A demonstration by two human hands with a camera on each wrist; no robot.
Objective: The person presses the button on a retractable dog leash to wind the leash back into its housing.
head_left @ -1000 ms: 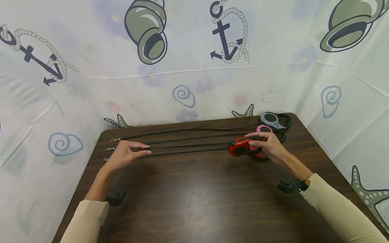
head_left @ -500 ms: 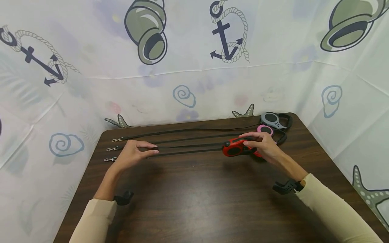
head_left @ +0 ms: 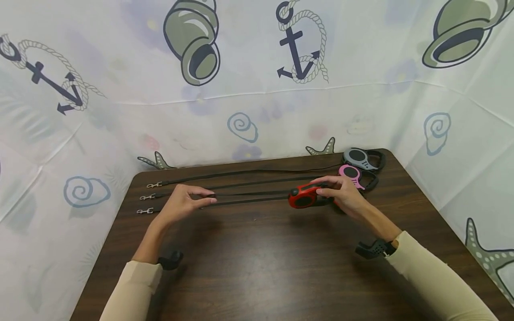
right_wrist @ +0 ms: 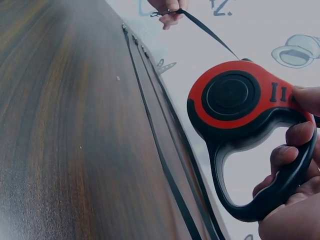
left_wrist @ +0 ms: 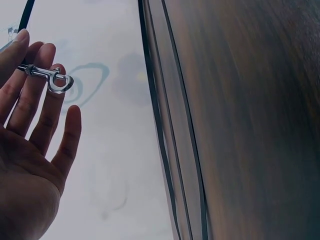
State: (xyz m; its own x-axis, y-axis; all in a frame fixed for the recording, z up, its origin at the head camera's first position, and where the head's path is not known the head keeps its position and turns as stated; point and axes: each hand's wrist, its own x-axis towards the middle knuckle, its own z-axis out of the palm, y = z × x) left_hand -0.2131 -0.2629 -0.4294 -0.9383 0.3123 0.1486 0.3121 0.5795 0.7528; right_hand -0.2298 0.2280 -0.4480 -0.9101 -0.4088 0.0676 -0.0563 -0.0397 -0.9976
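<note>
My right hand (head_left: 346, 192) grips the black handle of a red retractable dog leash (head_left: 304, 198), thumb on its upper side in the right wrist view. My left hand (head_left: 181, 204) pinches the far end of its black strap (right_wrist: 210, 34), right by the metal snap clip (left_wrist: 59, 82). The other left fingers are spread in the left wrist view. The strap runs straight between both hands, above the table. Behind lie a pink leash (head_left: 344, 171) and a grey leash (head_left: 353, 154), their straps stretched leftward. A third strap (head_left: 249, 200) lies nearest me; its right end is hidden behind the red leash.
Several metal clips (head_left: 154, 184) lie in a column at the left end of the dark wooden table (head_left: 257, 258). A white printed cloth (head_left: 249, 53) hangs behind the table and along both sides. Bare table stretches in front of the straps.
My left hand has moved to the right with the clip, and my right hand has moved left with the red leash. The strap between them is shorter. The leashes on the table have stayed put.
</note>
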